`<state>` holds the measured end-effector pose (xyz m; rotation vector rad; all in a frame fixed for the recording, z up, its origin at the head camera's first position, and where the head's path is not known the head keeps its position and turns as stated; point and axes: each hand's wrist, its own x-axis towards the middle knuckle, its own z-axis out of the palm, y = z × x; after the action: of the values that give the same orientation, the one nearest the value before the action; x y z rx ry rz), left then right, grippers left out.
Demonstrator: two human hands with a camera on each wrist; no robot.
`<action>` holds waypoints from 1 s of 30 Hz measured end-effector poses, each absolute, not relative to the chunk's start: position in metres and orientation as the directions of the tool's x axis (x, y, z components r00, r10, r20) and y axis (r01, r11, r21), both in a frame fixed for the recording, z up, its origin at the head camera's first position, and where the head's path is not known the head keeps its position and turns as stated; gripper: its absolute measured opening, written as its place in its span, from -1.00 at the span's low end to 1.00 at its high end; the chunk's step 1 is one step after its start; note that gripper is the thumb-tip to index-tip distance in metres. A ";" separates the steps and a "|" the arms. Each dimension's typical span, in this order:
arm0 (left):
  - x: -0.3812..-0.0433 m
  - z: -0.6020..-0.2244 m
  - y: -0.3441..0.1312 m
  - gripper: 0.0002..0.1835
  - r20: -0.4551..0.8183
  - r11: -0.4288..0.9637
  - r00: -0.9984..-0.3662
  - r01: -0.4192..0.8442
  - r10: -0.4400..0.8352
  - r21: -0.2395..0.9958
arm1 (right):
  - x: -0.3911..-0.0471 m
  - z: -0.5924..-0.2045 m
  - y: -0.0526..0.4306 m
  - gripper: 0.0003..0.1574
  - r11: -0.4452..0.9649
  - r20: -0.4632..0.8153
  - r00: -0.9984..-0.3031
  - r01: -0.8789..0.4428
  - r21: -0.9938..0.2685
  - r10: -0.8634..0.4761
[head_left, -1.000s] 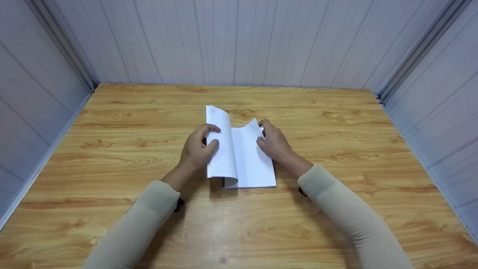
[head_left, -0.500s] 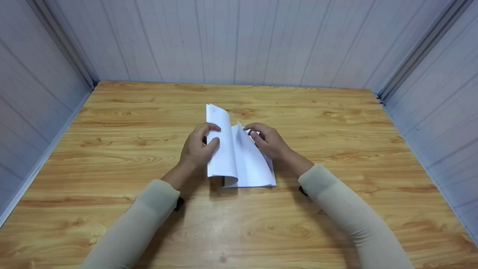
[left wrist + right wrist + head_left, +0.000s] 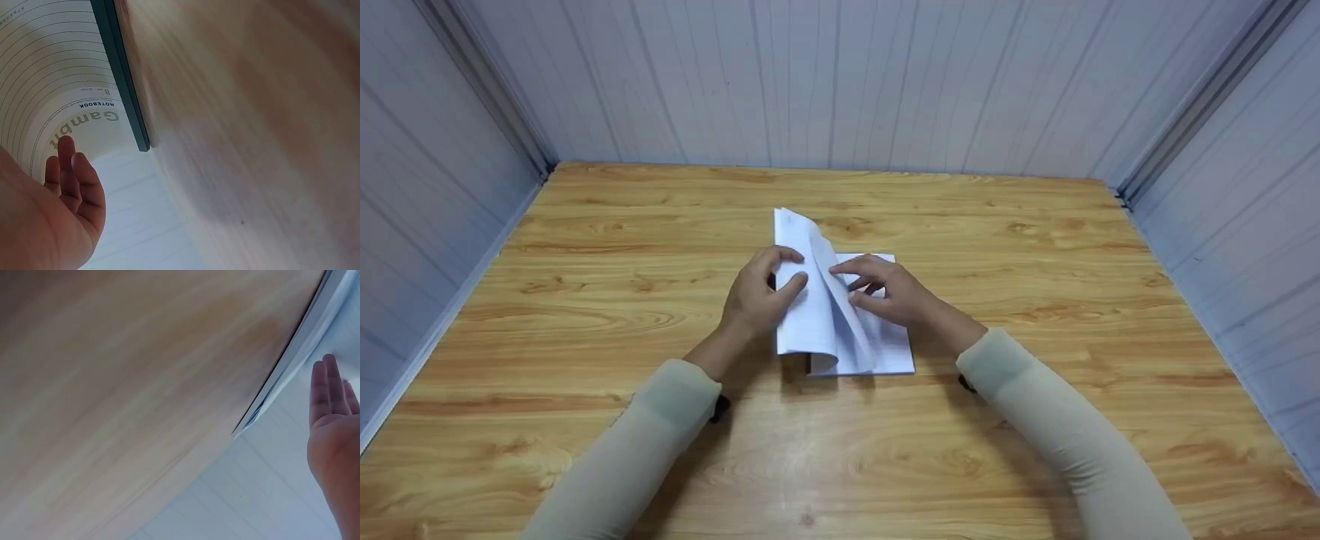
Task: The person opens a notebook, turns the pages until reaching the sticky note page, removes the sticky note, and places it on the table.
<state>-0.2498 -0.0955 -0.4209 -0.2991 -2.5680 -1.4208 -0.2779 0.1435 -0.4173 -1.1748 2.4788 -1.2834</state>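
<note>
White-paged notebook (image 3: 896,356) spread on the wood-grain table (image 3: 840,457), left hand (image 3: 757,292) gripping its raised left-side pages (image 3: 806,322), right hand (image 3: 892,292) opposite, above its right side, fingers (image 3: 333,382) extended and unclenched, touching a lifted leaf (image 3: 847,326), notebook between both hands.

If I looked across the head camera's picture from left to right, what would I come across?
Left panelled wall, left sleeve, left grip, open notebook, right grip, right sleeve, right panelled wall.
</note>
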 end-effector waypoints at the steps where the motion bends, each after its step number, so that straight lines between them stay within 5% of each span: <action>1: -0.250 -0.421 -0.095 -0.69 0.261 0.522 -0.962 0.266 0.084 0.810 | -0.276 -0.415 0.143 -0.48 0.321 0.238 -0.682 -0.585 -0.745 -0.692; 8: -0.249 -0.420 -0.095 -0.65 0.253 0.540 -0.964 0.257 0.083 0.801 | -0.286 -0.428 0.147 -0.39 0.257 0.239 -0.643 -0.579 -0.774 -0.728; 20: -0.250 -0.422 -0.096 -0.61 0.251 0.557 -0.964 0.255 0.087 0.790 | -0.286 -0.428 0.148 -0.26 0.381 0.139 -0.657 -0.581 -0.719 -0.741; 25: -0.250 -0.423 -0.096 -0.63 0.246 0.559 -0.965 0.255 0.091 0.789 | -0.287 -0.430 0.146 -0.33 0.450 0.188 -0.722 -0.590 -0.670 -0.666; 30: -0.249 -0.422 -0.096 -0.64 0.223 0.539 -0.971 0.231 0.081 0.810 | -0.290 -0.432 0.145 -0.46 0.727 0.203 -0.861 -0.503 -0.468 -0.466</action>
<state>-0.2491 -0.0960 -0.4221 -0.2667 -2.6137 -1.4117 -0.2899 0.1455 -0.4317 -0.8390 2.9851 -0.8416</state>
